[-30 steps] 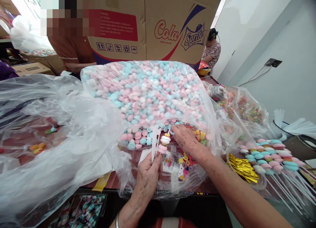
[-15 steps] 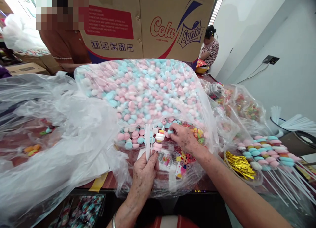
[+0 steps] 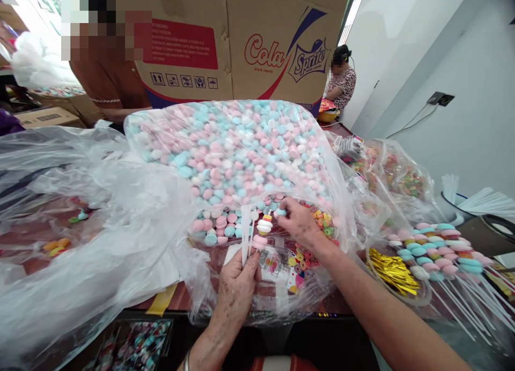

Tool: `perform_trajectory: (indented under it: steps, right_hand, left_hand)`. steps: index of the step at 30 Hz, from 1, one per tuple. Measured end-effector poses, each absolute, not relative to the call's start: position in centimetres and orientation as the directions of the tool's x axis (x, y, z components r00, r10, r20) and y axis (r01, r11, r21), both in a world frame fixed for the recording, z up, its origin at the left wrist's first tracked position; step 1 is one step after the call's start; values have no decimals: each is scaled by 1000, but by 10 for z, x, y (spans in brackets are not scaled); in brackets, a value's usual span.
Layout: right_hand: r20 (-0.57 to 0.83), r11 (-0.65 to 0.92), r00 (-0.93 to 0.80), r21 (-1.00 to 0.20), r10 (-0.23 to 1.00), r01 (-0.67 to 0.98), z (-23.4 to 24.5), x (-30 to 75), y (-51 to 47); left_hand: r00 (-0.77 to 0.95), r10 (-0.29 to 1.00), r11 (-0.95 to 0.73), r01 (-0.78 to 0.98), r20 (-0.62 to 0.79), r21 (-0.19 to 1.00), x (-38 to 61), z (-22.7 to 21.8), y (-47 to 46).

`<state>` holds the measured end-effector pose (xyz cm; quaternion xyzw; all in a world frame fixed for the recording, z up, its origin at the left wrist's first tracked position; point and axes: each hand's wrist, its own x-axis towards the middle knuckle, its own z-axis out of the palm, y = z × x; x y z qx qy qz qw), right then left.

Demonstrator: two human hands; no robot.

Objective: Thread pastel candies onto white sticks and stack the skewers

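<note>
My left hand (image 3: 240, 277) is closed around several white sticks (image 3: 245, 229), held upright over the table's front. One of them is a candy skewer (image 3: 264, 229) threaded with pink and white marshmallows and orange-yellow gummy rings. My right hand (image 3: 298, 221) pinches a light blue marshmallow (image 3: 280, 213) just right of the skewer's tip, apart from it. Behind both hands lies a big clear plastic bag (image 3: 237, 146) full of pink, blue and white marshmallows, some loose at its mouth (image 3: 221, 223). Gummy rings (image 3: 322, 219) lie beside my right wrist.
Finished marshmallow skewers (image 3: 438, 247) and gold twist ties (image 3: 392, 272) in a round tub are on the right. A large carton (image 3: 193, 44) stands behind the bag. Crumpled plastic (image 3: 132, 210) covers the left. One person (image 3: 108, 76) stands behind left; another (image 3: 341, 84) sits far right.
The blue marshmallow in my right hand has come slightly nearer the skewer's tip. The left hand keeps its hold, and the whole view has shifted a little.
</note>
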<state>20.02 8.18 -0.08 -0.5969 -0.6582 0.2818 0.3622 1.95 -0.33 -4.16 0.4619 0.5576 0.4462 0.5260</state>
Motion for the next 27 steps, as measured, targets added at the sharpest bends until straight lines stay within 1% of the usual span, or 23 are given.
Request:
perform_trajectory:
  steps: [1,2,3,4,6,8,11,14,18,23,27]
  right_hand:
    - [100,83,23,-913,995,400,3,205,82]
    - [50,39,47,-977,998,209,6,210,81]
    - [-3,-5,50,-999,999,38,10,214,80]
    - [-50,-46,41,-994,998,-94,12,218,78]
    - [-111,-105,10,-964,994,-243,16,222,74]
    - [-140,-138,-15,-942,990,-305,17,223,71]
    - [-146,-147,-26,-933,989,-327,16,222,69]
    - [-142,-148,-42,-940,989,-306,14,220,69]
    - [-85,-93,-44,-963,995,-254,15,218,67]
    - [-12,-19,-68,-995,998,-97,14,213,62]
    - [107,112,-73,-992,992,59,3,210,59]
  left_hand:
    - [4,985,171,60,-171,983,20,-39,-4]
    - [33,985,166,80,-169,983,20,-36,-4]
    - [61,984,159,105,-166,982,20,-34,-4]
    - [86,983,152,134,-164,979,20,-32,-4]
    - [116,981,136,181,-158,974,20,-29,-4]
    - [125,980,128,206,-156,970,21,-27,-4]
    - [127,978,132,224,-163,966,22,-23,-4]
    - [125,978,133,239,-167,962,23,-19,-3]
    - [126,979,126,239,-160,963,23,-17,-3]
    - [106,983,119,237,-147,964,22,-24,-4]
    - [71,989,114,218,-132,969,22,-32,-4]
